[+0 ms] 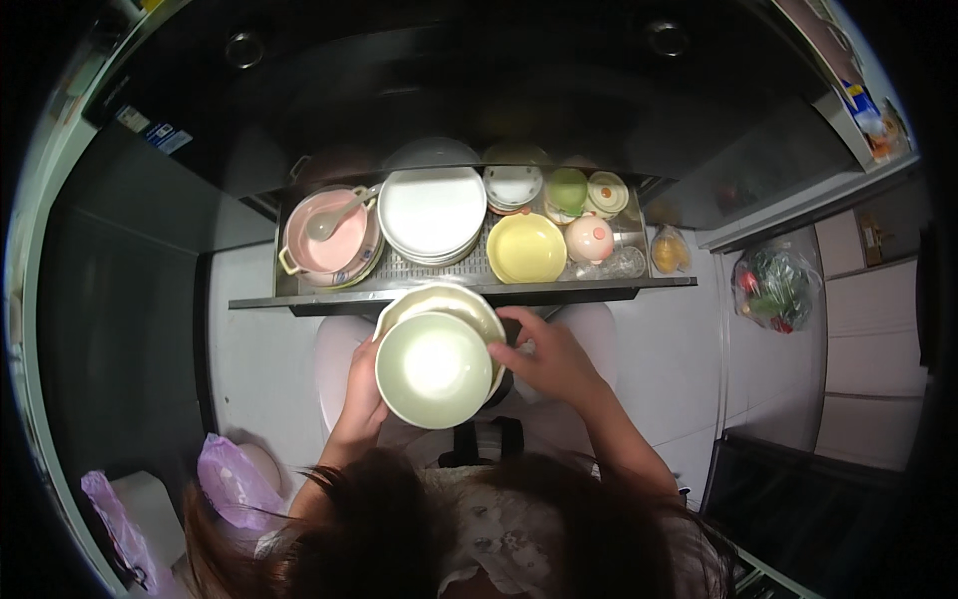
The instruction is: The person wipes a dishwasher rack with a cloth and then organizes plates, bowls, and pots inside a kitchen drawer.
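A pale green bowl (434, 371) rests inside a larger cream bowl (441, 299) with a wavy rim, held over my lap before the drawer. My left hand (365, 389) holds this stack from the left side; its fingers are hidden beneath the bowls. My right hand (552, 359) has its thumb and fingers at the right rim of the larger bowl. Just ahead is a pulled-out metal drawer (464, 290). It holds a stack of white plates (432, 210), a yellow dish (526, 248) and a pink two-handled pot (346, 243) with a ladle (325, 224) in it.
The drawer's right side has a pink lidded pot (589, 239), a green bowl (567, 191), patterned bowls (513, 186) and clear glassware (617, 263). Bagged vegetables (776, 290) and a bagged yellow item (669, 251) lie right. Lilac bin bags (236, 479) stand lower left. Dark cabinet fronts (449, 97) rise ahead.
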`<state>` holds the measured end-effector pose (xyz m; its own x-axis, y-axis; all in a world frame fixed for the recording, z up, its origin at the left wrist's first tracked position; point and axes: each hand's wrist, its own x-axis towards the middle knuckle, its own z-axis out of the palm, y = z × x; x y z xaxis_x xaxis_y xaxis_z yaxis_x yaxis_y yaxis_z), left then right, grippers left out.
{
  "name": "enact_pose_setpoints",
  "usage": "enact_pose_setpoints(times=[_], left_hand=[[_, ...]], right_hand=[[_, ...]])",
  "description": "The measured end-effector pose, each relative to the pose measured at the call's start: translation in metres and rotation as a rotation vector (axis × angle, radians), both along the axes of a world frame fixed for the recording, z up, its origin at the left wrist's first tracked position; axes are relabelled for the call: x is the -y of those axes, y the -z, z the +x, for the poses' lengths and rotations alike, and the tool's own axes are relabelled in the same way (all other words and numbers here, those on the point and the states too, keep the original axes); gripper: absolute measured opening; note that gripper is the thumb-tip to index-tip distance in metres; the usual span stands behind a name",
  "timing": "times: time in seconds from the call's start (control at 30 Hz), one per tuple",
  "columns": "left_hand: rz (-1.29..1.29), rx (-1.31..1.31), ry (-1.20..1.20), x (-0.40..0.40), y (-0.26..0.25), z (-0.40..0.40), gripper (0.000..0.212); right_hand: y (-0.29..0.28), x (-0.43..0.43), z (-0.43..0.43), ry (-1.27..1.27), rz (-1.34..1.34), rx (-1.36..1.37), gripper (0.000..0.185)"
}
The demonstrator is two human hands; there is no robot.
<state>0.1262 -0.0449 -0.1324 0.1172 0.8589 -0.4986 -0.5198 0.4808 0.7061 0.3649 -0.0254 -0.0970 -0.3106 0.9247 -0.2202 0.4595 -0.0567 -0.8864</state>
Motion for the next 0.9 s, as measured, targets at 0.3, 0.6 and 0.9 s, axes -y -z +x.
enact_pose_setpoints(times=[0.3, 0.6, 0.9], left_hand=[[0.034, -0.068, -0.070, -0.013, 0.006, 0.010, 0.033], [-0.086, -0.199, -0.153, 0.022, 0.045, -0.056, 0.037], [0.027, -0.288, -0.038, 0.024, 0.072, -0.047, 0.047]], right_hand=[[0.001, 0.001, -0.022, -0.043, 0.006, 0.344, 0.040], [-0.019, -0.102, 0.069, 0.315, 0.274, -0.068, 0.034], [0.159, -0.192, 0.116, 0.058, -0.077, 0.578, 0.037]])
